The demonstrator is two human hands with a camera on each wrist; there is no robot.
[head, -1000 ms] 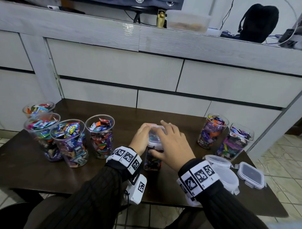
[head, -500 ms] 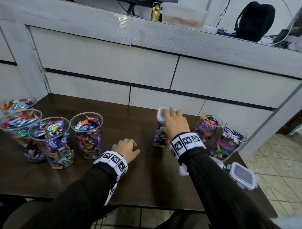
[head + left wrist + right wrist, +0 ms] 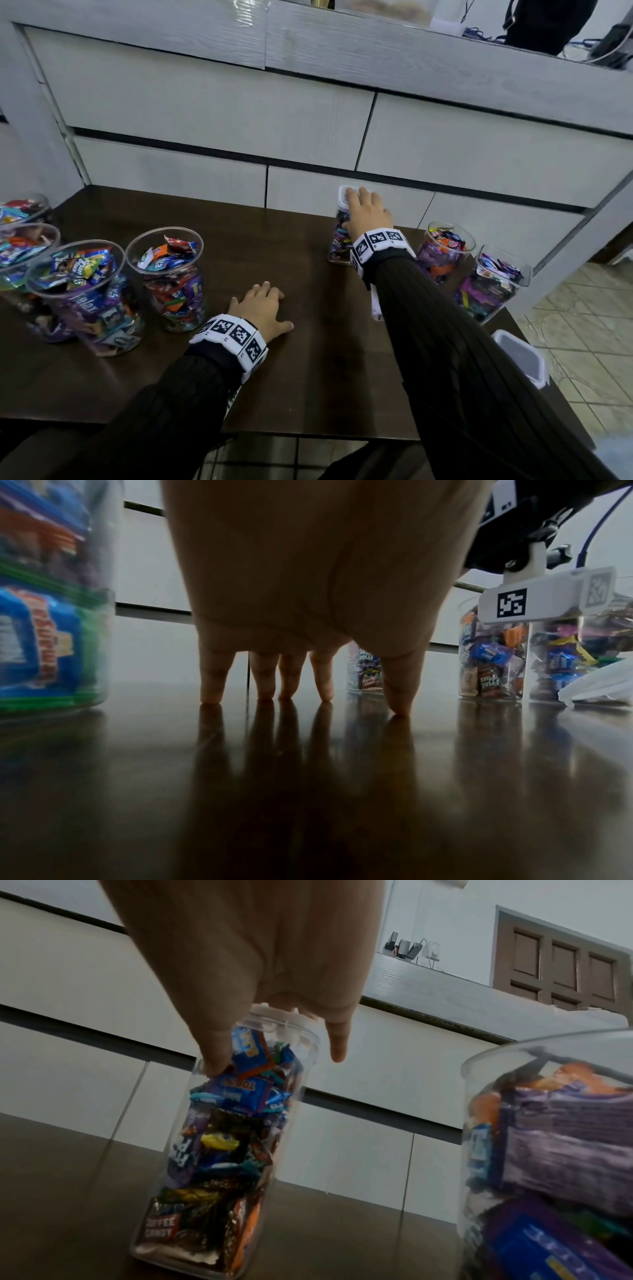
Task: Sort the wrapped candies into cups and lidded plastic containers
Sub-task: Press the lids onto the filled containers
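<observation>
White drawer fronts [image 3: 219,102] back a dark glossy table [image 3: 308,377] filling the lower head view. At 9 o'clock stand 4 open cups [image 3: 85,294] packed with wrapped candies; at 3 o'clock stand 2 unlidded clear containers [image 3: 445,250] of candy, with a loose lid [image 3: 522,356] near the table's right edge at 4 o'clock.

Compared with 0.5 s ago, the lidded container [image 3: 339,240] sits farther back, at about 1 o'clock near the table's rear edge and to the left of the unlidded pair. The right hand [image 3: 366,216] is stretched out farther with it, and the camera has tipped so the cups lie lower left. The left hand [image 3: 263,311] rests at the same middle spot as before.

That right hand grips the lidded container from above, thumb down one side wall and fingers over the lid. The right wrist view alone shows its thumb [image 3: 215,1047] pressed on the clear wall, 1 finger hanging free beside it, and a "COFFEE CANDY" wrapper [image 3: 159,1229] at the bottom. The left wrist view alone shows the left hand's fingertips [image 3: 210,693] spread, touching the tabletop and holding nothing.
</observation>
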